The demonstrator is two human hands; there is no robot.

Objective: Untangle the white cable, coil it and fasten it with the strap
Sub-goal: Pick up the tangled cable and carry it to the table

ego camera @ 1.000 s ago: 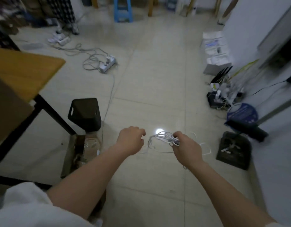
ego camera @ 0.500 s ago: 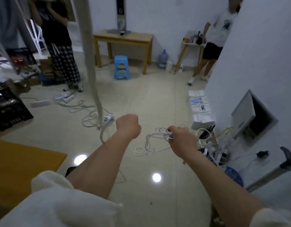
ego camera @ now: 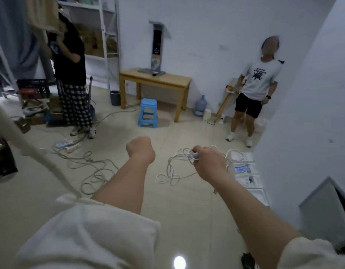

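Tiled floor, room with onlookers. White cable: light, limp, snarled; bunch pinched in my right hand, loops dangling midair. Left hand: fisted, apparently empty. Best hold, I judge: a free end.

At centre right of the frame the tangled cable is white. The stool at upper centre is bright blue, beside a light-wood table. At upper left a person's trousers are black-and-white checked under a black top. At upper right, a white printed T-shirt tops black shorts. The floor is beige tile.
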